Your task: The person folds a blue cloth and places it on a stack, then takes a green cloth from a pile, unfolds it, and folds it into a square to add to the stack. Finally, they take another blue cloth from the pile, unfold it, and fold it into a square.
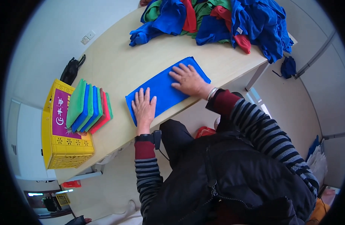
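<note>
Fingers point(147, 95) of two hands point(144, 112) point(192, 83) on one cloth point(163, 87)

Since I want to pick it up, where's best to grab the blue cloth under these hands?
Probably by its far right corner, pinched from the right: the blue cloth lies flat on the table, and that corner shows uncovered beyond the right hand.
</note>
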### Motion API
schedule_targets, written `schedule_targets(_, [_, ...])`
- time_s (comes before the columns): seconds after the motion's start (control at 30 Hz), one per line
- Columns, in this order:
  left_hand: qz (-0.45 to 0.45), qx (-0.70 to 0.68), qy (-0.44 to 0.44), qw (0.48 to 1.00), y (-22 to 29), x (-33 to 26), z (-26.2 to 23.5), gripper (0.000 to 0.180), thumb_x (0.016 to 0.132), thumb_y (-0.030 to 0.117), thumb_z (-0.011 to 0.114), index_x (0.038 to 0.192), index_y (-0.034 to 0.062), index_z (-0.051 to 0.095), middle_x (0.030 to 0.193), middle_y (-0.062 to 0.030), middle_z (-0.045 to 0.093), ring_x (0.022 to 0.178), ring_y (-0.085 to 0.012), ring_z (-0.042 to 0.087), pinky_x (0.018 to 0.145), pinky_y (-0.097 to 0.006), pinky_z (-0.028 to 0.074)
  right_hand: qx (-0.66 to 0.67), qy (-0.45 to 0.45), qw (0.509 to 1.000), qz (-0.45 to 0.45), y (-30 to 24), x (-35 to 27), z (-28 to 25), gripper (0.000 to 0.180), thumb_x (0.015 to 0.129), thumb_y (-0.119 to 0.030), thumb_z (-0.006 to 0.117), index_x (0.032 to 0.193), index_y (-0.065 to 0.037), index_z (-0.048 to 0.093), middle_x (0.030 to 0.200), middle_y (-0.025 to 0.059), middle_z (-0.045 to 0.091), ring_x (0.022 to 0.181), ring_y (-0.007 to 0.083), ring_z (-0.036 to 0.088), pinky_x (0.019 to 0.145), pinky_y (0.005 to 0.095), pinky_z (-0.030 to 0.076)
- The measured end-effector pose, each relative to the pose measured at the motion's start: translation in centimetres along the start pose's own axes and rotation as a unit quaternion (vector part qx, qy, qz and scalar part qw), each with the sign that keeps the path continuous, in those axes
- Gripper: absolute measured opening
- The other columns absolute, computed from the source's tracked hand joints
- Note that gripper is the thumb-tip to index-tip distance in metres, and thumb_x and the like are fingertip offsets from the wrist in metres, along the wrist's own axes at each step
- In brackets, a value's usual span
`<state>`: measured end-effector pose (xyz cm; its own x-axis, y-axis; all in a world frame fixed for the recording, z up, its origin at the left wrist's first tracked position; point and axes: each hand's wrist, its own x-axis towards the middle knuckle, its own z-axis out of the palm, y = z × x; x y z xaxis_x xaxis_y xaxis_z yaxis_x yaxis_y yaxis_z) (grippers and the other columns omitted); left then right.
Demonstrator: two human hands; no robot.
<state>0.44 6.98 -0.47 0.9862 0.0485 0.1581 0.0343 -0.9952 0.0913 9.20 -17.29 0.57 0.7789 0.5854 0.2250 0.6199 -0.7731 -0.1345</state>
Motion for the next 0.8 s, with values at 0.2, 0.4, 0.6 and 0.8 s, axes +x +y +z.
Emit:
schedule_targets(0.2, [-0.06, -0.027, -0.007, 0.998, -2.1, -0.7, 0.0, 0.064, 0.104, 0.052, 0.035, 0.157, 0.0172, 0.031, 0.164, -0.0144, 0.024, 0.151, -0.0338, 0.02, 0.12, -0.055, 0.016, -0.003, 0.012, 0.995, 0.098, 6.9, -1.3, 0.2, 0.059, 0.104, -0.049, 0.037, 0.154, -0.017, 0.038, 0.158, 0.0122, 0.036, 0.147, 0.0347, 0.029, 0.12, 0.0537, 0.021])
schedule_targets(0.4, [-0.125, -0.035, 0.01, 0.991, -4.4, -1.6, -0.4, 0.062, 0.104, 0.05, 0.037, 0.155, 0.014, 0.035, 0.162, -0.0132, 0.028, 0.149, -0.0341, 0.025, 0.12, -0.056, 0.018, -0.015, -0.001, 0.994, 0.104, 6.6, -1.2, -0.4, 0.059, 0.104, -0.047, 0.039, 0.154, -0.016, 0.038, 0.157, 0.0127, 0.037, 0.146, 0.0351, 0.03, 0.119, 0.0538, 0.023])
schedule_targets(0.6, [-0.133, 0.081, 0.065, 0.986, -2.7, -1.8, -1.0, 0.061, 0.104, 0.049, 0.038, 0.154, 0.0133, 0.036, 0.16, -0.0155, 0.031, 0.149, -0.0349, 0.026, 0.12, -0.056, 0.017, -0.057, 0.007, 0.996, 0.068, 1.5, -0.3, -2.1, 0.059, 0.104, -0.046, 0.041, 0.153, -0.014, 0.037, 0.157, 0.0137, 0.037, 0.147, 0.0354, 0.03, 0.119, 0.0536, 0.022])
schedule_targets(0.8, [0.025, 0.03, 0.065, 0.997, -0.9, -0.2, 0.0, 0.06, 0.103, 0.045, 0.044, 0.152, 0.0108, 0.038, 0.157, -0.0173, 0.035, 0.145, -0.0366, 0.031, 0.119, -0.054, 0.021, 0.029, -0.012, 0.999, -0.032, -3.2, 0.7, -0.2, 0.059, 0.104, -0.047, 0.041, 0.153, -0.013, 0.038, 0.158, 0.0146, 0.036, 0.149, 0.036, 0.027, 0.12, 0.0537, 0.021])
